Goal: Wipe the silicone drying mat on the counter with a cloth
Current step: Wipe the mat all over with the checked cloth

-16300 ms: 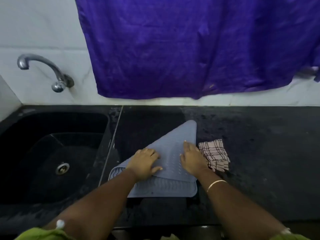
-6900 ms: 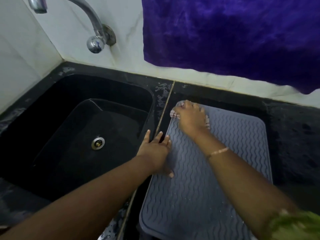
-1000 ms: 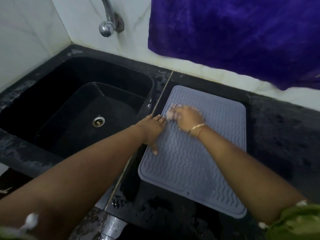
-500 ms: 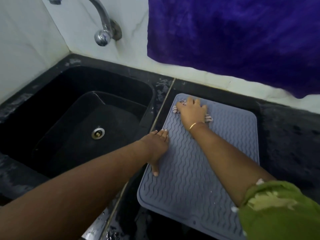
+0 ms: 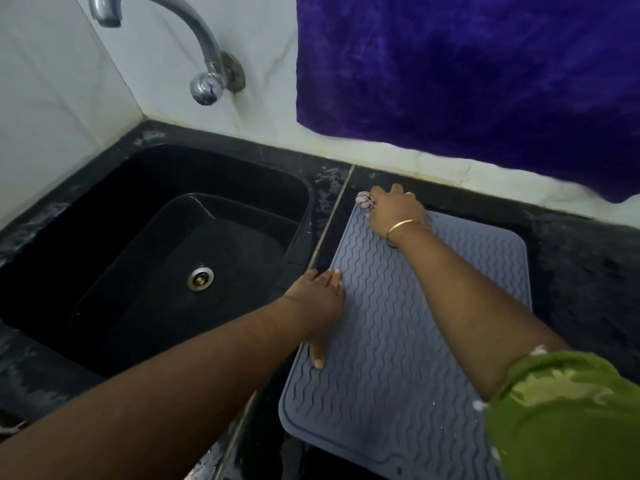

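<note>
Left hand (image 5: 318,296) pressed flat at nine o'clock on the mat (image 5: 415,323); right hand (image 5: 394,211) gripped the cloth (image 5: 363,199) at eleven, risking dragging in tabletop (image 5: 575,258) grime.

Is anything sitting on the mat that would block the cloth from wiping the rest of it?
Only the person's own left hand, which rests on the left edge of the mat, beside the sink. The right hand holds the cloth at the far left corner. The rest of the mat looks bare.
</note>
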